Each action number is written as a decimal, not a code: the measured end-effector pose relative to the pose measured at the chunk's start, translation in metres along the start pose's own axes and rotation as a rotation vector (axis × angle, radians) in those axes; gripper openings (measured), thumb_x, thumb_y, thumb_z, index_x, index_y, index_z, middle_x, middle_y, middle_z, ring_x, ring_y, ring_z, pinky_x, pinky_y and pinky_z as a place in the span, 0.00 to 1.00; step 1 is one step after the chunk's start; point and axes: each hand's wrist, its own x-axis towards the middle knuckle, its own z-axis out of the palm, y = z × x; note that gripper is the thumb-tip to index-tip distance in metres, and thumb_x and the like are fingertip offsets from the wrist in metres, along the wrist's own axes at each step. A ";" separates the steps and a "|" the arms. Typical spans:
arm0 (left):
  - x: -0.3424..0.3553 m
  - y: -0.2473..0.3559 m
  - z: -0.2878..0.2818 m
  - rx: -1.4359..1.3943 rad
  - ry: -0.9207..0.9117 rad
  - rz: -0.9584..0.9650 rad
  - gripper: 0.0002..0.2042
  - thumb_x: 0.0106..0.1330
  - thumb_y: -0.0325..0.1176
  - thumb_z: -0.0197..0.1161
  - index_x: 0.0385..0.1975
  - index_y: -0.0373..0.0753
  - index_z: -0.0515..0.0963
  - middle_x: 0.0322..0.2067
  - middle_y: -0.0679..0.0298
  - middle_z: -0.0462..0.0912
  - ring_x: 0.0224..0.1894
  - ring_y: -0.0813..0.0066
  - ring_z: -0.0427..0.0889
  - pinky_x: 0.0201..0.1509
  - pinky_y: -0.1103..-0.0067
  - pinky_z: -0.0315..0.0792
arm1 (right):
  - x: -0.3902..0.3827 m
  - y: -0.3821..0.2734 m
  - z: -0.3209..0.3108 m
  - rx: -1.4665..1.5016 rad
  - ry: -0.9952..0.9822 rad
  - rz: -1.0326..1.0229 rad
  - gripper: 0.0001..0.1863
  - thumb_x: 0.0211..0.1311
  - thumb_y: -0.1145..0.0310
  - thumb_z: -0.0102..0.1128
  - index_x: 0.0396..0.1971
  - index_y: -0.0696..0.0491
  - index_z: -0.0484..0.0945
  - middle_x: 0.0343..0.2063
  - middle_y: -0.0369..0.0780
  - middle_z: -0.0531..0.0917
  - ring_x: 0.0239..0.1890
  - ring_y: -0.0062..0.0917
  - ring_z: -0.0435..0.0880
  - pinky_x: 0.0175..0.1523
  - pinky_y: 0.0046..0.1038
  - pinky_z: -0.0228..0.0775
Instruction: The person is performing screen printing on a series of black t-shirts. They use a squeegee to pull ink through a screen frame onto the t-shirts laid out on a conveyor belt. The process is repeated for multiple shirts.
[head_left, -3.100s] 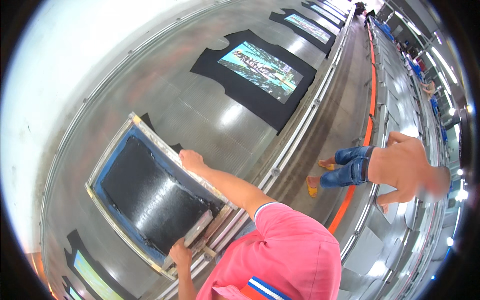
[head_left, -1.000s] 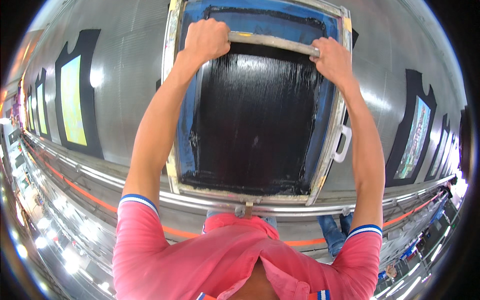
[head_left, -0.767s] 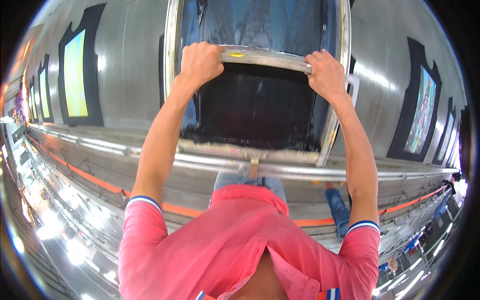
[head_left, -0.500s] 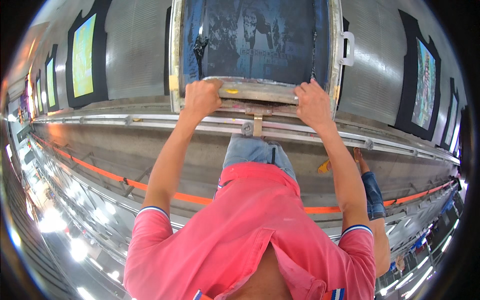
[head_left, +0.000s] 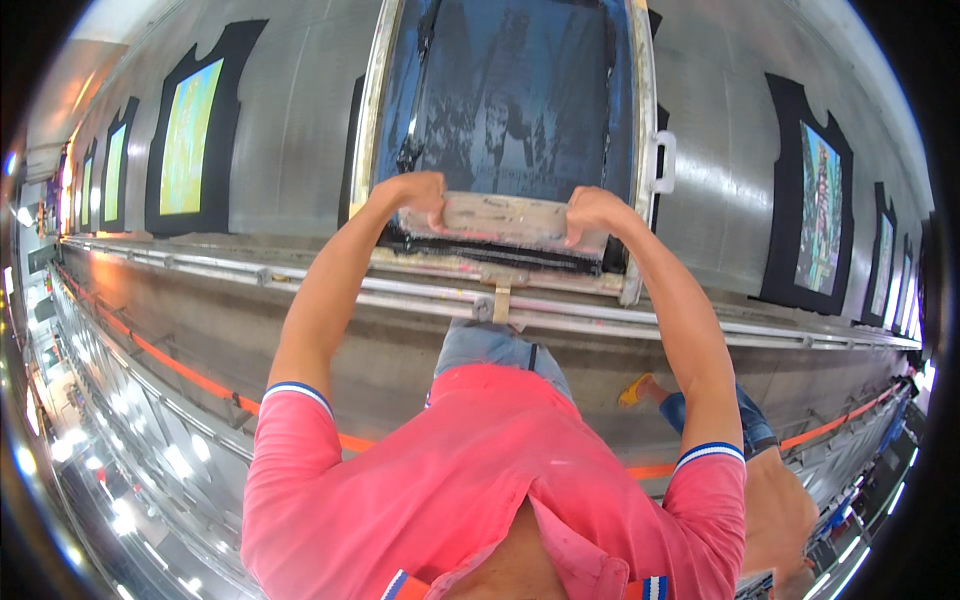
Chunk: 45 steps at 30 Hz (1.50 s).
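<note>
A screen-printing frame (head_left: 646, 95) with pale, worn edges and a blue-bordered mesh (head_left: 515, 85) lies in front of me. Across the near end of the mesh is a wide, pale squeegee (head_left: 505, 218), its broad face turned up toward me. My left hand (head_left: 420, 197) is closed over its left end, thumb on the near face. At the other end my right hand (head_left: 597, 210) grips it the same way. A dark band of wet-looking ink (head_left: 490, 252) shows along the squeegee's near side. Its lower edge is partly hidden.
Black shirts with bright prints lie along the grey table, some to the left (head_left: 190, 140) and others to the right (head_left: 822, 205). A metal rail (head_left: 700, 322) runs along the near edge. A white handle (head_left: 665, 163) juts from the frame's right side. Another person's leg (head_left: 700, 412) is behind me, right.
The squeegee has tipped so more of its broad face shows, and the ink band on its near side has come into sight. Both hands stay on it. The whole view has shifted slightly.
</note>
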 end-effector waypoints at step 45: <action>-0.091 -0.006 0.247 0.229 1.268 0.323 0.23 0.43 0.24 0.64 0.44 0.42 0.82 0.44 0.60 0.86 0.41 0.58 0.86 0.41 0.65 0.79 | -0.112 -0.018 0.226 -0.261 1.066 -0.331 0.16 0.46 0.79 0.58 0.39 0.56 0.83 0.30 0.40 0.77 0.41 0.38 0.79 0.61 0.41 0.72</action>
